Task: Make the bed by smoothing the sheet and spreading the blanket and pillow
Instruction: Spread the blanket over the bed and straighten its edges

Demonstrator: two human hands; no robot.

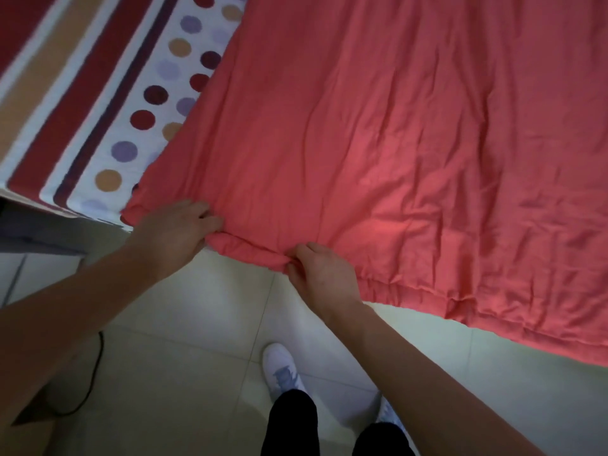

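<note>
While you stand at the side of the bed and look down through the head camera, the coral-red blanket (394, 143) lies spread over most of the mattress, filling the upper right of the view, its surface creased with many shallow wrinkles. Its near edge hangs slightly past the side of the bed, and along that edge the cloth is rolled into a thick hem. Your left hand (179, 230) sits on the blanket's near left corner, fingers curled down into the cloth where the hem bunches up, so it holds the blanket rather than lying flat on it. Your right hand (324, 274) is just beside it, a little further along the same edge, with thumb and fingers closed tight in a pinch on the rolled hem. Between the two hands the hem forms a short puffed fold. To the left of the blanket the sheet (82, 110) shows uncovered: a white band with dark red, tan and lilac dots runs right beside the blanket's edge, and beyond it come broad stripes in dark red, tan and white. At the far left the grey side of the bed (36, 225) drops toward the floor. Below your forearms lie pale floor tiles (197, 324). A thin black cable (95, 373) curves across them at the left. Your white shoes (283, 370) and black trouser legs (289, 422) show at the bottom.
</note>
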